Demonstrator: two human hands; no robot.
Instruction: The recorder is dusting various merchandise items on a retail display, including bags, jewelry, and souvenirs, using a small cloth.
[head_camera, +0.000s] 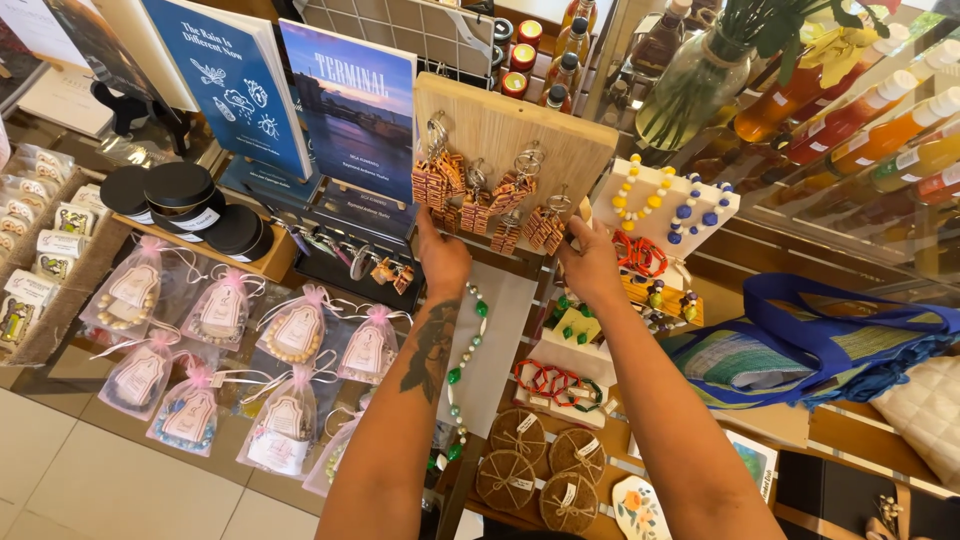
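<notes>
A tilted pale wooden board (510, 125) carries several woven orange keychains (480, 195) on metal rings. My left hand (443, 258) reaches up to the board's lower left edge, its fingers tucked under the keychains. At the lower right edge, my right hand (592, 265) grips the same way, thumb beside the last keychain. Both hands seem to hold the board between them. Below my left forearm a green and white bead necklace (465, 350) lies on a grey card.
Pink gauze gift bags (295, 335) fill the left shelf, with black round tins (180, 195) and two blue books (235, 80) behind. A white stand of bead necklaces (665, 205), woven coasters (520, 465), a blue bag (820, 340) and orange bottles (870, 130) sit to the right.
</notes>
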